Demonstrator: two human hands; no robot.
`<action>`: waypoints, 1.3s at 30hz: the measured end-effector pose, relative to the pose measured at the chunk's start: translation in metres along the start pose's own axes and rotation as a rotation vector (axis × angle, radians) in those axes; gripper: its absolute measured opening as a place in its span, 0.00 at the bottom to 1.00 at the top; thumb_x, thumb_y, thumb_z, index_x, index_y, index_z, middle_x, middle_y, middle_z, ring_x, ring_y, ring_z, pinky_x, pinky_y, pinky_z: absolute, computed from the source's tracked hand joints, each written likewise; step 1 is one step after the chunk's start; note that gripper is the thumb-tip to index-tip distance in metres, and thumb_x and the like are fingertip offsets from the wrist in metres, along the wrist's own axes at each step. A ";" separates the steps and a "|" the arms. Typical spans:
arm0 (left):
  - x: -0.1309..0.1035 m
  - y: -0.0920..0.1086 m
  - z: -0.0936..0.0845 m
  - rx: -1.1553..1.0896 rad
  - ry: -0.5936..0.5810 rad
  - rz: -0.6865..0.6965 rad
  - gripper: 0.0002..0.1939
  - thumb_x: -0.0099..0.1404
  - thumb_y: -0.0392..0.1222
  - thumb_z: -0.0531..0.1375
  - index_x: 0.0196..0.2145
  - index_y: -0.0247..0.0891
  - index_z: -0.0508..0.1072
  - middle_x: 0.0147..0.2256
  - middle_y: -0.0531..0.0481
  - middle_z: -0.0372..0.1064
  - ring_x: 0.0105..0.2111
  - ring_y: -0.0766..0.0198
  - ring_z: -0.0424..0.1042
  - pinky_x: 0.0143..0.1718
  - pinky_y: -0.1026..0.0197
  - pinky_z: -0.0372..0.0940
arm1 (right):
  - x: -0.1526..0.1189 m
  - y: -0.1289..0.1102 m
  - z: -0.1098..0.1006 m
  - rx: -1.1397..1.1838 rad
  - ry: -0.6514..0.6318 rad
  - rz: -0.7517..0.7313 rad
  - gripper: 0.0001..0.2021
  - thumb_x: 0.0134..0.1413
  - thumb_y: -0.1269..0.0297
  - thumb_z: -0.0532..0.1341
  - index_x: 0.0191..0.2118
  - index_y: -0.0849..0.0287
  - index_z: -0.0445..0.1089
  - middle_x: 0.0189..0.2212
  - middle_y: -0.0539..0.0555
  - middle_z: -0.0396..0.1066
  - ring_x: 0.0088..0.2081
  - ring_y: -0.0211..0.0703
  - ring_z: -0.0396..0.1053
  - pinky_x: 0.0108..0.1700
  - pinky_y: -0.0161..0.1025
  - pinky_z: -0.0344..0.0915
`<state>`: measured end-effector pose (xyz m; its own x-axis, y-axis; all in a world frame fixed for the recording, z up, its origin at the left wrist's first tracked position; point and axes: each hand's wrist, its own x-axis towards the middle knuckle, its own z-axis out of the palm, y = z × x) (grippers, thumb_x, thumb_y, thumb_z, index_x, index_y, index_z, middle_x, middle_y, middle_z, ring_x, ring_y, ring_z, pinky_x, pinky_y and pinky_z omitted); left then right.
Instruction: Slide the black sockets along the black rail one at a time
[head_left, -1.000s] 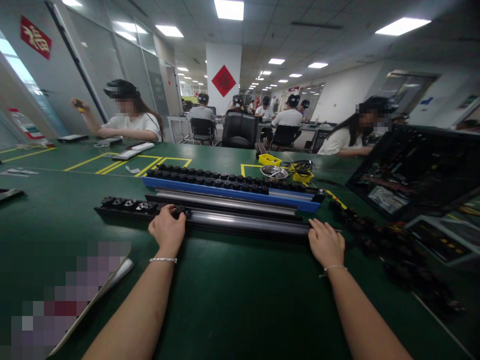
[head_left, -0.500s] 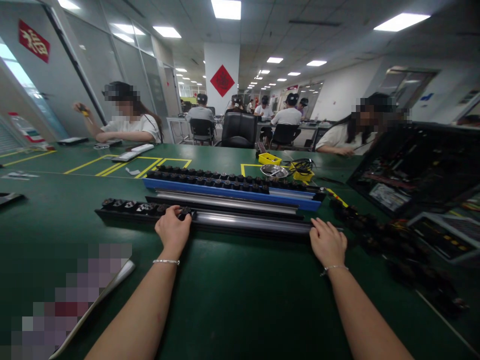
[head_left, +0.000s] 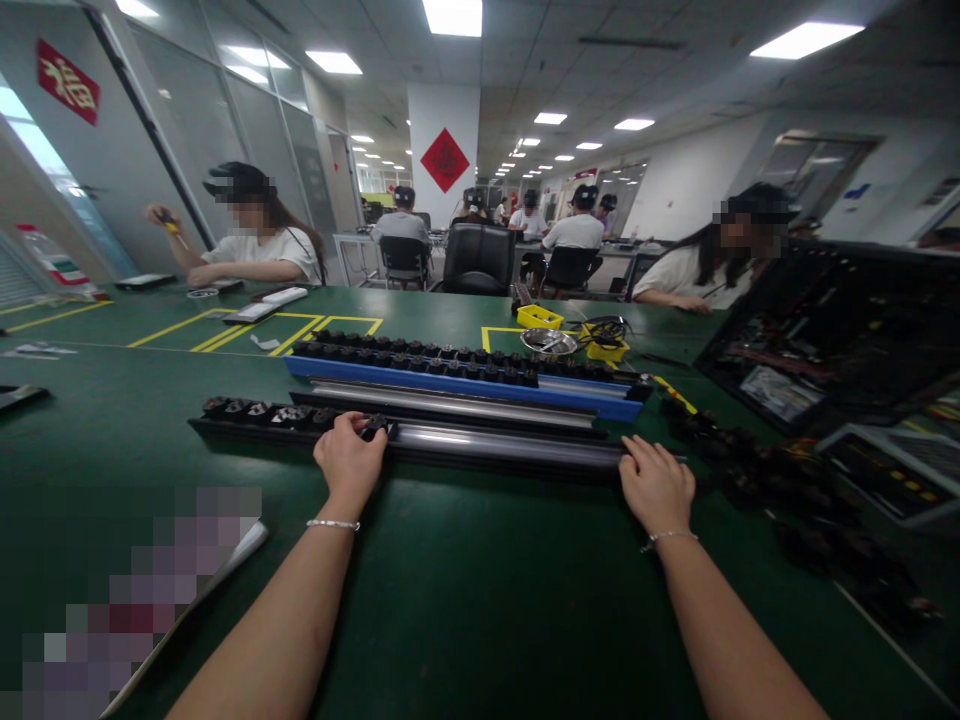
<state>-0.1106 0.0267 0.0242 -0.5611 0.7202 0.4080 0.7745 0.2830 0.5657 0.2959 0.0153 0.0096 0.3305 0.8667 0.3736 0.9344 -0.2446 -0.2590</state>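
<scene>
Table (head_left: 480, 620) under all. Open case (head_left: 847, 290) right of and beyond right grip. Near tray (head_left: 240, 430) beneath both grips; blue tray (head_left: 450, 385) beyond them. Silver rail (head_left: 510, 444) bare between hands. Block row (head_left: 259, 409) left of left grip. Right hand (head_left: 658, 485) on rail's right end; clamped or merely resting, cannot tell. Left hand (head_left: 350, 458) pinches block (head_left: 376, 428) on rail. Over last second, pinched block shifts slightly right; bare rail shortens, apparently by sliding.

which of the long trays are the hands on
The front black tray: the left hand holds a black part in it, the right hand rests at its right end. The middle black tray and the blue tray have no hand on them.
</scene>
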 end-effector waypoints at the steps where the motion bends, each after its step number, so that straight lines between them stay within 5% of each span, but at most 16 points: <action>1: 0.000 0.000 0.000 -0.002 -0.004 -0.001 0.18 0.54 0.46 0.58 0.43 0.39 0.66 0.38 0.47 0.74 0.43 0.55 0.70 0.51 0.52 0.55 | 0.000 0.000 0.000 0.001 0.004 -0.001 0.23 0.57 0.60 0.44 0.54 0.53 0.67 0.56 0.51 0.63 0.58 0.49 0.54 0.59 0.54 0.45; 16: -0.002 0.000 0.002 -0.109 -0.058 -0.031 0.17 0.53 0.47 0.58 0.41 0.42 0.63 0.39 0.49 0.74 0.45 0.58 0.70 0.59 0.49 0.45 | 0.001 0.000 0.002 0.003 0.021 0.002 0.23 0.56 0.61 0.45 0.52 0.55 0.68 0.56 0.51 0.64 0.58 0.49 0.55 0.59 0.54 0.46; 39: -0.004 0.001 0.006 -0.122 -0.078 0.025 0.13 0.54 0.47 0.58 0.37 0.43 0.64 0.37 0.50 0.74 0.42 0.58 0.71 0.59 0.48 0.45 | 0.001 -0.001 0.001 -0.003 0.037 0.002 0.23 0.55 0.62 0.45 0.51 0.54 0.68 0.55 0.51 0.65 0.57 0.49 0.56 0.58 0.54 0.47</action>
<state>-0.1057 0.0278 0.0185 -0.5142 0.7743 0.3688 0.7438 0.1885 0.6413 0.2947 0.0168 0.0089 0.3368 0.8495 0.4061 0.9341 -0.2472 -0.2574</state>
